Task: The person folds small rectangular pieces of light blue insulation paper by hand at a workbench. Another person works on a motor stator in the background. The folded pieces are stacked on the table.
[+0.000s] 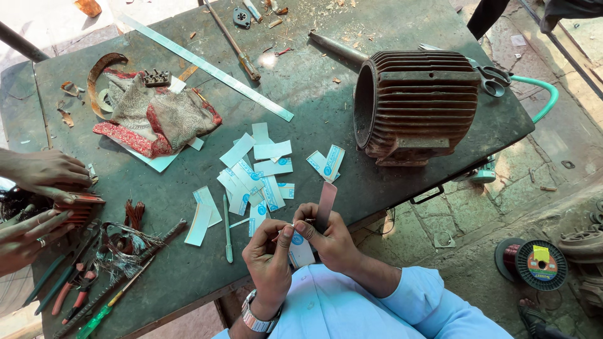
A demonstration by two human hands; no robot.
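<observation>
My left hand and my right hand meet at the near edge of the green table. Together they pinch a small white paper strip with a blue mark. My right hand also grips a flat brownish strip that stands upright. Several more white and blue paper strips lie scattered on the table just beyond my hands. A thin pale green pen-like tool lies to the left of them.
A rusty ribbed motor housing lies at the right. A patterned cloth, a long metal ruler, scissors, pliers and copper wire are around. Another person's hands work at the left edge.
</observation>
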